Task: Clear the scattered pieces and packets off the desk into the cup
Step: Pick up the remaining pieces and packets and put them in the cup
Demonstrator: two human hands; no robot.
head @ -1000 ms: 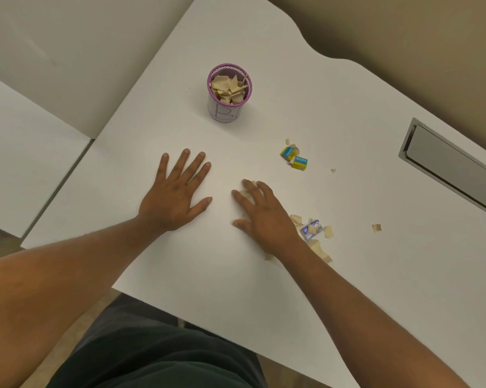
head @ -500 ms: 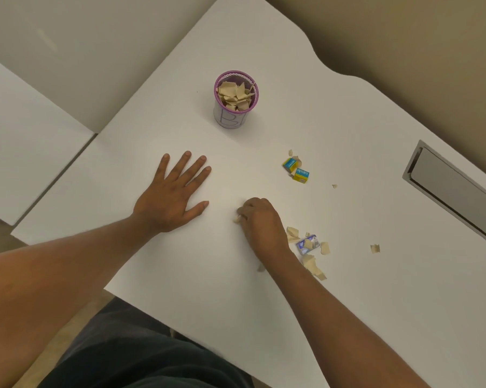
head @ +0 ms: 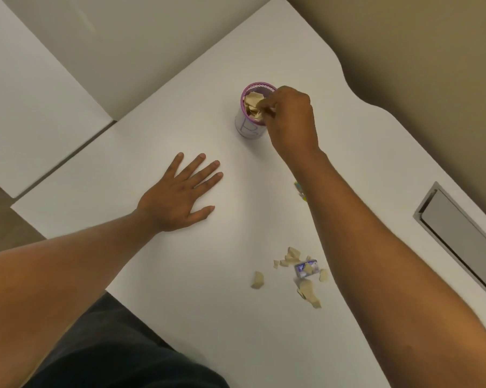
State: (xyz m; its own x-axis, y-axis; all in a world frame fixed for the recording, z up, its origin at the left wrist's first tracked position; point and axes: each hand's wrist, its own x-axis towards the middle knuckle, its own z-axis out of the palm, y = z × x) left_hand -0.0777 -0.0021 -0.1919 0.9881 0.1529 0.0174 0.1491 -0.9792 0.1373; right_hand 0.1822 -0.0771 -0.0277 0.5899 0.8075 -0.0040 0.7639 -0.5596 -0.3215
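The right hand (head: 291, 119) pinches over the cup (head: 251, 113). The left hand (head: 177, 197) lies flat on the worktop (head: 208, 303).

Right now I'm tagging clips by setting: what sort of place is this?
Probably an office: a white curved-edge desk with a grey cable-hatch flap, and a purple mesh pen cup.

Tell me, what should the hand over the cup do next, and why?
Probably open its fingers and let go. The right hand is pinched shut right over the purple-rimmed mesh cup, which already holds tan pieces. Whether it holds a piece is hard to see. More tan scraps and a small purple packet wait on the white desk.
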